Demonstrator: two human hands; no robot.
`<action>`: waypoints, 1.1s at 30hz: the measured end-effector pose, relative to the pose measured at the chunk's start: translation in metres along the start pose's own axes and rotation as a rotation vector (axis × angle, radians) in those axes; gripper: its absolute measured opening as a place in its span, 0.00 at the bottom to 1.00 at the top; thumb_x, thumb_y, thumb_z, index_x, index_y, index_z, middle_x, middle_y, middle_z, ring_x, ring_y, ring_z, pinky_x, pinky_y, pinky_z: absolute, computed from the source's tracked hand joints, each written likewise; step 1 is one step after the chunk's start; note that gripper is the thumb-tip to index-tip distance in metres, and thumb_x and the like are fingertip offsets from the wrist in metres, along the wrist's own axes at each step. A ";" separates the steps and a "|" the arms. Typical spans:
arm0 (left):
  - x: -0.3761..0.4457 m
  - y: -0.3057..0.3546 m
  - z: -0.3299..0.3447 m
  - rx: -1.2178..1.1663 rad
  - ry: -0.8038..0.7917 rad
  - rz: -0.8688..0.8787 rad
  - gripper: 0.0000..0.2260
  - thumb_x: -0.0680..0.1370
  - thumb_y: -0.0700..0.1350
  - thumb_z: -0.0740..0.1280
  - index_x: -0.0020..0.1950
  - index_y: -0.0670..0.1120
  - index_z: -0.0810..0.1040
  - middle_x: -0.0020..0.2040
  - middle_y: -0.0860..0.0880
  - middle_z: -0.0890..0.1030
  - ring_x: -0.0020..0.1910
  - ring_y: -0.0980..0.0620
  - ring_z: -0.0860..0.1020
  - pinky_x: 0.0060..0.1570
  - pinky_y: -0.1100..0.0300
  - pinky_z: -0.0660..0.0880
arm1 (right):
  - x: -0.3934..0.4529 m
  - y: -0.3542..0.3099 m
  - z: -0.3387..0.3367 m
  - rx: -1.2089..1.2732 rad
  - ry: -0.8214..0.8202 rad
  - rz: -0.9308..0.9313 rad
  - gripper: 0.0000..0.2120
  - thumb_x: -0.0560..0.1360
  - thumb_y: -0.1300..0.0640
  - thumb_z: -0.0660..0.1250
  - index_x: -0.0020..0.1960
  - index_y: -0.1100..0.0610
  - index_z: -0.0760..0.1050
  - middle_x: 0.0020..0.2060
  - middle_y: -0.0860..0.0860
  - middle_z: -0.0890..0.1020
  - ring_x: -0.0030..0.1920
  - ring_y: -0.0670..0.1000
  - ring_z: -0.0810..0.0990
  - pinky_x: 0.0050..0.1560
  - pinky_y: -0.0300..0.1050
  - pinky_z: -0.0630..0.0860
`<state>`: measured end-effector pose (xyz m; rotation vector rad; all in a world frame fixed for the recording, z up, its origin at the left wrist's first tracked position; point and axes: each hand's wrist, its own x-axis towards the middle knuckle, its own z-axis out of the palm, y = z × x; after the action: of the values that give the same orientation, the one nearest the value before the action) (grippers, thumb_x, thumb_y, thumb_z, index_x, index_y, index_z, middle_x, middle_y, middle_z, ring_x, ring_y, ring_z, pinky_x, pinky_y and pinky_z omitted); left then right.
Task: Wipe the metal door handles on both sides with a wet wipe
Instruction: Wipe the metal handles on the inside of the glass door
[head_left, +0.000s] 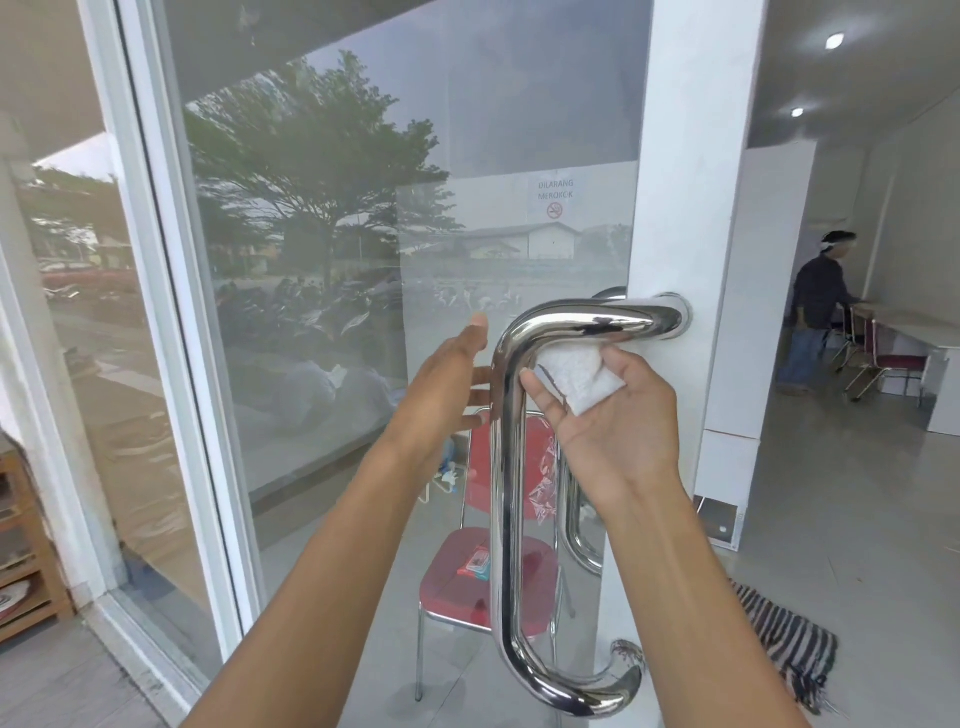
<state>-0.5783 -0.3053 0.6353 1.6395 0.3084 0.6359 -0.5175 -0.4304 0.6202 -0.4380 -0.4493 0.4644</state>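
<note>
Pinching a folded white wet wipe (576, 376) between thumb and fingertips, the right hand (618, 421) sits palm-up at about 4 o'clock of the picture's centre, the wipe pressed up against the underside of the top bend of the polished metal door handle (506, 467); the handle is a D-shaped bar fixed to the white door stile (685, 208), its long upright running down toward 6 o'clock; the left hand (447, 395) is at 9 o'clock of the upright, fingers straight and loosely apart, held flat toward the glass door (363, 208), whether touching it cannot be told, gripping nothing; a second handle (576, 525) shows through the glass on the far side, at 3 o'clock of the upright; behind the glass stands a red chair (467, 587) with a small packet (475, 564) on its seat; a striped cloth (784, 639) lies on the floor at 4 o'clock; a person (818, 306) stands at 2 o'clock beside a table (909, 322).
</note>
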 end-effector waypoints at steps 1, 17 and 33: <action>0.003 0.003 0.001 0.017 -0.033 -0.033 0.22 0.80 0.66 0.56 0.59 0.53 0.78 0.45 0.51 0.85 0.42 0.53 0.82 0.44 0.57 0.76 | 0.001 -0.001 0.000 0.005 -0.012 0.000 0.08 0.80 0.62 0.59 0.55 0.59 0.75 0.58 0.58 0.78 0.65 0.61 0.79 0.56 0.57 0.81; 0.012 0.026 0.027 -0.095 0.079 0.388 0.05 0.79 0.47 0.69 0.45 0.50 0.83 0.37 0.48 0.85 0.35 0.55 0.80 0.39 0.63 0.77 | -0.015 -0.005 -0.012 -0.388 0.029 -0.324 0.11 0.80 0.63 0.64 0.44 0.53 0.82 0.42 0.51 0.82 0.42 0.49 0.82 0.37 0.45 0.81; -0.010 0.028 0.056 0.151 0.053 0.699 0.05 0.79 0.45 0.70 0.52 0.49 0.85 0.52 0.54 0.81 0.40 0.64 0.79 0.42 0.73 0.71 | -0.022 -0.015 -0.011 -1.018 0.186 -0.882 0.06 0.78 0.51 0.64 0.46 0.46 0.80 0.41 0.50 0.80 0.42 0.44 0.73 0.42 0.34 0.70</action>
<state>-0.5589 -0.3612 0.6568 1.8785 -0.2035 1.2008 -0.5245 -0.4568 0.6119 -1.1708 -0.6259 -0.7102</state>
